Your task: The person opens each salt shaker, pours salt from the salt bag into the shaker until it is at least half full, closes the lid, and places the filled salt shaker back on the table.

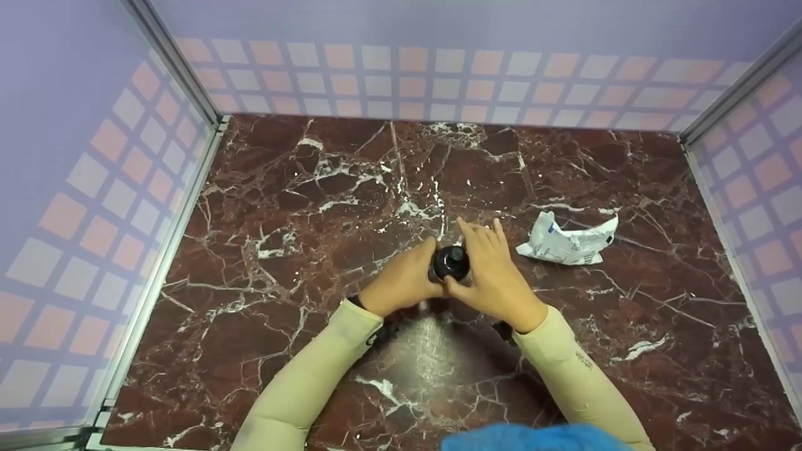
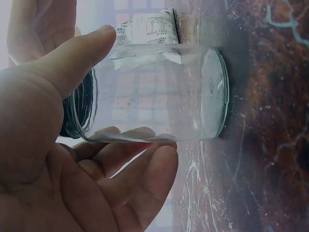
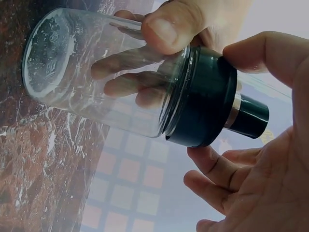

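Observation:
A clear glass bottle point(image 2: 145, 96) is held upright between both hands, its base at or very near the marbled tabletop. On its top sits a black cap point(image 3: 205, 99) with a narrower black knob point(image 3: 251, 117). My left hand point(image 1: 407, 279) grips the glass body, thumb on one side and fingers curled around the other. At the cap, my right hand point(image 1: 495, 269) pinches the side with its thumb and a fingertip, while its other fingers spread loosely. From the head view, the hands hide most of the glass, and mainly the cap shows.
To the right of the hands lies a crumpled white printed bag point(image 1: 567, 244). The dark red marbled table point(image 1: 282, 351) has white veins and small pale specks. Tiled-pattern panels point(image 1: 438, 81) with metal edge strips enclose its back and sides. Blue fabric point(image 1: 532, 437) shows at the bottom edge.

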Motion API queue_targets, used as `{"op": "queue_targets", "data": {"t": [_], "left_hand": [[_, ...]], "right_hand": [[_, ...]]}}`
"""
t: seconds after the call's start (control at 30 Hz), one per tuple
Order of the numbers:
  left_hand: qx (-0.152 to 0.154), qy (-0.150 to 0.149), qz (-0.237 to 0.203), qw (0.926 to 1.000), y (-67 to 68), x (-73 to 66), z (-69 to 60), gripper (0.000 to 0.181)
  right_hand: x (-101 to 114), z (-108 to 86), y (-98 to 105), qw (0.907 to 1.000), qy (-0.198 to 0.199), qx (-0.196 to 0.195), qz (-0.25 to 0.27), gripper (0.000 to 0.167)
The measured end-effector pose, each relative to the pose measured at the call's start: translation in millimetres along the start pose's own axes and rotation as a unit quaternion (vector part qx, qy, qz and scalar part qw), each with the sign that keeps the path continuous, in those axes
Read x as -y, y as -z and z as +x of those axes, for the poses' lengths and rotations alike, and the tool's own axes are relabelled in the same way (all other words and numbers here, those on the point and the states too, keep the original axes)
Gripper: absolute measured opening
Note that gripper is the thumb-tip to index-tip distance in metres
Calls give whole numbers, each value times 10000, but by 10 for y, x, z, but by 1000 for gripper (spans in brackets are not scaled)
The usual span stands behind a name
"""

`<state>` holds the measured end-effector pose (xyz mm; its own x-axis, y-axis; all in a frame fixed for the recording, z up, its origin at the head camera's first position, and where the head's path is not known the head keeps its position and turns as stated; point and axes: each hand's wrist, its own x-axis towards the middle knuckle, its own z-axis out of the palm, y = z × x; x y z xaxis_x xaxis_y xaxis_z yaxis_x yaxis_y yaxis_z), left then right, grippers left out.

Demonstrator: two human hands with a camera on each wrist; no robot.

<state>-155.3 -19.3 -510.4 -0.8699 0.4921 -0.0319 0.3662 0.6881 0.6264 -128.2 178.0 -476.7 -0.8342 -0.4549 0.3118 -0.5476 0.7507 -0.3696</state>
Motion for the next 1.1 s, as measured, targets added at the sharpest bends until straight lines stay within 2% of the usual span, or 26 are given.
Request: {"op": "queue_targets", "data": {"t": [0.3,0.57,0.73,1.1], "left_hand": [[-80,-103,-16,9999,3,-2,-21,70],[-103,-149,-154,9997,0,6,-25,69],[-103,-122,-125,9998,10,-11,-14,72],[-80,-14,-54,10000,9,-12,-6,74]], "right_hand": [[22,-1,12,9999,113,31,29,97],[20,16,-4,9985,-378,-213,-326,113],[23,27,8,9984,-415,-265,-294,107],[19,15,27,9997,-230,-45,-98,97]]}}
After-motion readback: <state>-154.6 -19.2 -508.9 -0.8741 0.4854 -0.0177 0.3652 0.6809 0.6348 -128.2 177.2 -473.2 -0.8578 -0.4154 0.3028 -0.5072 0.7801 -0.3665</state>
